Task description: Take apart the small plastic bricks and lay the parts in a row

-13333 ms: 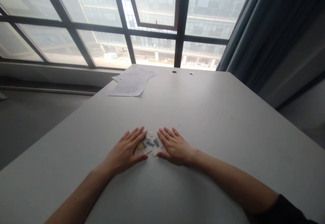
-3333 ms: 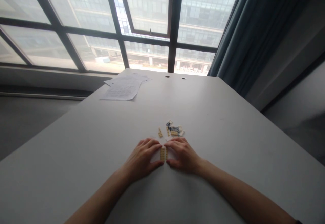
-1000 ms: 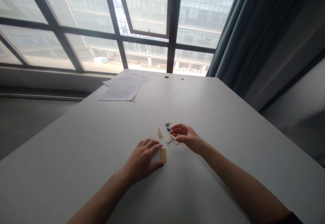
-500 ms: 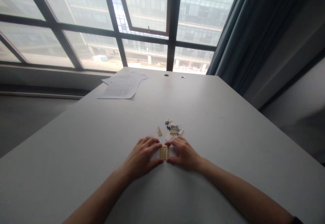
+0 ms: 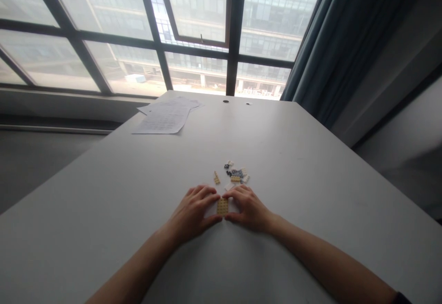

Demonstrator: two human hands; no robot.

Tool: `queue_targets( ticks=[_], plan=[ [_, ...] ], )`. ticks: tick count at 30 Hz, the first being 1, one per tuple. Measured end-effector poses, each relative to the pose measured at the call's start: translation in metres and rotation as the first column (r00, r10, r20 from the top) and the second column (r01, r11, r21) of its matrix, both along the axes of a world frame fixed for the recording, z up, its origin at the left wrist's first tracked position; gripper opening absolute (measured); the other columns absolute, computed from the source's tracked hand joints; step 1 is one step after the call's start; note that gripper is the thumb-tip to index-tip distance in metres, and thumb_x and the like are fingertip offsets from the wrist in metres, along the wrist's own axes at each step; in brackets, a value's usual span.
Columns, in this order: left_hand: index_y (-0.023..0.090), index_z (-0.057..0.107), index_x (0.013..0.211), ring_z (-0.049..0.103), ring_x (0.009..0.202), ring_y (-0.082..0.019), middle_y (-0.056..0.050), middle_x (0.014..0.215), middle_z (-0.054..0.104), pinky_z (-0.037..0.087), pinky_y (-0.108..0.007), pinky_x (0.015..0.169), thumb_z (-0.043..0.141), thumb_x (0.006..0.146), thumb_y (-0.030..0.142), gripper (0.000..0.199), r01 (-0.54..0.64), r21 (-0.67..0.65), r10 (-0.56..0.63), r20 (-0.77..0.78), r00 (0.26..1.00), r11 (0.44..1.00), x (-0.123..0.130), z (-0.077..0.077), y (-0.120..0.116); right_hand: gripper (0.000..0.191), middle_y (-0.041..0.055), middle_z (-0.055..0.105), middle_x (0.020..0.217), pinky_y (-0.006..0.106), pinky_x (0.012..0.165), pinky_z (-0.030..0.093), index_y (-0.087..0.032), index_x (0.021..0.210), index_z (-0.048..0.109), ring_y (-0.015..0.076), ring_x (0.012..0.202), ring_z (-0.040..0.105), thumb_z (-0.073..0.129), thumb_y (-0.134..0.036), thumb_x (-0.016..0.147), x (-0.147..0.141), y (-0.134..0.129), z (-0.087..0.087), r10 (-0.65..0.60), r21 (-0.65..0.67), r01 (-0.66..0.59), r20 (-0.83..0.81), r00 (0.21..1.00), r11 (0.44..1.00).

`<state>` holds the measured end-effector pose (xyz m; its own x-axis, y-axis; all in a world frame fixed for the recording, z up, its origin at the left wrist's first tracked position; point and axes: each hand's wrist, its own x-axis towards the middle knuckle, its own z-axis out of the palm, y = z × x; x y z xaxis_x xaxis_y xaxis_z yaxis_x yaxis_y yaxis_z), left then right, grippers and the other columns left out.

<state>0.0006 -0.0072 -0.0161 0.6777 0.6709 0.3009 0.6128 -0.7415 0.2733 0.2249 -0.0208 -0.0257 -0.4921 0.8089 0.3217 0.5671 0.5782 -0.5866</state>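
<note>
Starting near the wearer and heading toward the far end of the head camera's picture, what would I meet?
Tan block, held between left hand and right hand → brick pile → papers → window.

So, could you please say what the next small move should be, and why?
Perhaps the right hand could let go and fetch the loose tan toy brick beyond it: the tan toy bricks it shares with the left hand look flush.
</note>
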Motion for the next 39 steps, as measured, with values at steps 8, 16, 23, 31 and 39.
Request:
queue_targets(
  ticks=[8,16,23,31,39],
  plan=[
    [0.024,0.055,0.12,0.051,0.109,-0.025,-0.008,0.116,0.059,0.038,-0.04,0.095,0.062,0.08,0.049,0.047,-0.031,-0.059,0.033,0.044,0.998,0.998,-0.002,-0.001,0.001,0.044,0.0067,0.062,0.113,0.04,0.097,0.039,-0.023,0.112,0.06,0.0235,0.11,0.053,0.076,-0.03,0.071,0.003,-0.005,0.005,-0.057,0.019,0.059,-0.08,0.995,0.998],
    [0.018,0.063,0.107,0.053,0.103,-0.026,-0.008,0.109,0.062,0.042,-0.04,0.092,0.061,0.08,0.04,0.035,-0.388,-0.118,0.396,0.054,0.917,0.914,0.015,0.006,0.029,0.023,0.0052,0.063,0.101,0.037,0.087,0.045,-0.023,0.099,0.063,0.0211,0.097,0.056,0.064,-0.016,0.077,0.016,0.002,0.005,-0.299,0.022,0.322,-0.312,0.902,0.947],
    [0.022,0.069,0.096,0.053,0.099,-0.026,-0.007,0.103,0.064,0.042,-0.039,0.087,0.053,0.084,0.038,0.026,-0.434,-0.056,0.436,0.014,0.9,0.899,0.028,0.001,0.046,0.015,0.0046,0.065,0.094,0.036,0.085,0.044,-0.021,0.091,0.065,0.0217,0.093,0.056,0.063,-0.016,0.077,0.022,0.008,0.003,-0.457,-0.016,0.474,-0.295,0.839,0.881],
    [0.021,0.067,0.097,0.053,0.096,-0.026,-0.008,0.099,0.064,0.039,-0.039,0.084,0.05,0.087,0.039,0.026,-0.419,0.053,0.42,0.001,0.908,0.906,0.048,0.009,0.04,0.012,0.006,0.066,0.093,0.038,0.088,0.042,-0.02,0.088,0.067,0.0231,0.093,0.055,0.063,-0.018,0.076,0.024,0.013,0.0,-0.548,-0.024,0.559,-0.242,0.801,0.829],
    [0.015,0.066,0.086,0.053,0.092,-0.031,-0.013,0.089,0.064,0.035,-0.043,0.08,0.051,0.08,0.057,0.045,-0.489,0.108,0.499,-0.1,0.861,0.866,0.099,0.018,0.04,0.011,0.006,0.066,0.09,0.036,0.085,0.043,-0.019,0.087,0.066,0.0222,0.09,0.055,0.061,-0.02,0.077,0.024,0.012,0.002,-0.551,-0.013,0.567,-0.253,0.795,0.824]
  ],
)
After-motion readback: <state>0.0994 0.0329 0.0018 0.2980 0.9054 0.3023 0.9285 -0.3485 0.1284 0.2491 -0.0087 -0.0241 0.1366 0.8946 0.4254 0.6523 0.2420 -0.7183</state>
